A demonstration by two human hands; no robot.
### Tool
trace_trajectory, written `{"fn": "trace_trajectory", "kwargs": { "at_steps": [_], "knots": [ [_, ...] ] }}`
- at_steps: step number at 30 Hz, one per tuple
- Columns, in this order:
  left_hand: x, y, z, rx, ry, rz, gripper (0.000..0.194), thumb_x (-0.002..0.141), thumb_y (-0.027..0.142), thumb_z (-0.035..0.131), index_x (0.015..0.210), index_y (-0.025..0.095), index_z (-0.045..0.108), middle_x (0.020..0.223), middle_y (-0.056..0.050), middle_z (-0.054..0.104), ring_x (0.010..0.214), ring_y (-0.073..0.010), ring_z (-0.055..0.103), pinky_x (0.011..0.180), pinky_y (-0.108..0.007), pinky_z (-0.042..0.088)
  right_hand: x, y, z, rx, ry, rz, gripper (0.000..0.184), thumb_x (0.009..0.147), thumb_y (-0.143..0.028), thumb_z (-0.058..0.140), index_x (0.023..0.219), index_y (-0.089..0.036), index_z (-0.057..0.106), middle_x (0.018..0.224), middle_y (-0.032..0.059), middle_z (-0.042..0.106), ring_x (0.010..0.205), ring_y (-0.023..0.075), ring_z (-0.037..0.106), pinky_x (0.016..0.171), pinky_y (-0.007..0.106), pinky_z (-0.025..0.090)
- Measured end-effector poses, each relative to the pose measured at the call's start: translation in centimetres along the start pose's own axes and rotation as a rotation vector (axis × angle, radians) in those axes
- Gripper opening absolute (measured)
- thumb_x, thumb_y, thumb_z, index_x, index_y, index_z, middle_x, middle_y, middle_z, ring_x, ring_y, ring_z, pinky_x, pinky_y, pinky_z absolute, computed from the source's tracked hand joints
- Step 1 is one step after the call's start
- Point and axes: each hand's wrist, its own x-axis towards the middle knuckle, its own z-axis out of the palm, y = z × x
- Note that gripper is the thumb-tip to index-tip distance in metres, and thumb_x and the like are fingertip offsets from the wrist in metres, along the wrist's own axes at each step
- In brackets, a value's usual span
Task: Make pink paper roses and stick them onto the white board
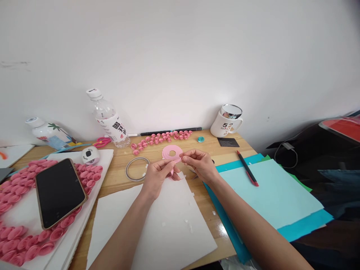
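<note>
Both my hands meet over the middle of the wooden desk (120, 176) and pinch a pink paper spiral (172, 153) between them. My left hand (158, 173) has its fingers closed on the spiral's lower edge, where a pink strip hangs down. From the right side, my right hand (199, 163) pinches the same paper with thumb and fingers. The spiral is held just above a white sheet (157, 221). Behind it lies a row of small pink paper roses (160, 138).
A tape ring (137, 168) lies left of my hands. A phone (59, 192) rests on a white board (73, 240) covered with pink roses. Two bottles (108, 119), pink scissors (101, 141), a mug (227, 123), a black pen (171, 131), and a red pen (247, 168) on blue paper (270, 195) surround them.
</note>
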Motion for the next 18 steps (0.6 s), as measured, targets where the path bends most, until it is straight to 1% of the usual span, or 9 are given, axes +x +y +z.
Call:
{"fn": "trace_trajectory", "kwargs": {
  "at_steps": [8,10,12,15,17,18],
  "knots": [
    [0.02,-0.13,0.14,-0.02,-0.006,-0.009,0.019,0.072,0.033,0.064,0.069,0.014,0.068,0.062,-0.001,0.062,0.049,-0.0118,0.057,0.056,-0.029,0.05,0.09,0.15,-0.11,0.018,0.041,0.013,0.022,0.056,-0.031,0.081,0.064,-0.019,0.063,0.062,-0.0023,0.061,0.055,0.008,0.052,0.056,0.023,0.043],
    [0.04,-0.04,0.19,-0.023,0.001,-0.009,0.02,0.072,0.033,0.065,0.069,0.013,0.067,0.062,-0.002,0.062,0.049,-0.0113,0.056,0.056,-0.029,0.05,0.06,0.05,0.0,0.027,0.041,0.004,0.021,0.057,-0.031,0.08,0.064,-0.018,0.065,0.064,-0.002,0.062,0.057,0.0079,0.053,0.06,0.023,0.045],
    [0.04,0.14,0.22,-0.031,0.013,-0.005,0.02,0.072,0.033,0.065,0.069,0.013,0.067,0.063,-0.002,0.062,0.049,-0.0107,0.055,0.056,-0.029,0.05,0.03,-0.07,0.11,0.048,0.028,0.007,0.019,0.059,-0.033,0.079,0.067,-0.019,0.068,0.068,-0.0011,0.064,0.062,0.0085,0.056,0.067,0.024,0.048],
    [-0.02,0.45,0.25,-0.039,0.03,0.001,0.021,0.072,0.033,0.064,0.066,0.012,0.066,0.061,-0.002,0.061,0.05,-0.0101,0.054,0.056,-0.027,0.05,0.0,-0.2,0.18,0.068,-0.011,0.022,0.019,0.063,-0.033,0.077,0.075,-0.02,0.071,0.082,0.0014,0.068,0.071,0.0097,0.059,0.077,0.026,0.049],
    [-0.08,0.58,0.28,-0.039,0.031,0.001,0.023,0.072,0.033,0.064,0.062,0.012,0.064,0.058,-0.002,0.06,0.05,-0.0099,0.053,0.055,-0.026,0.049,0.01,-0.19,0.13,0.063,-0.028,0.026,0.02,0.063,-0.032,0.077,0.079,-0.019,0.071,0.089,0.0029,0.069,0.075,0.0103,0.061,0.08,0.026,0.049],
    [-0.12,0.61,0.29,-0.041,0.029,0.002,0.024,0.072,0.033,0.064,0.061,0.012,0.064,0.058,-0.001,0.059,0.049,-0.0098,0.053,0.055,-0.026,0.049,0.01,-0.16,0.09,0.06,-0.025,0.027,0.021,0.063,-0.031,0.077,0.079,-0.019,0.071,0.089,0.0033,0.07,0.076,0.0106,0.061,0.08,0.026,0.049]
  ]
}}
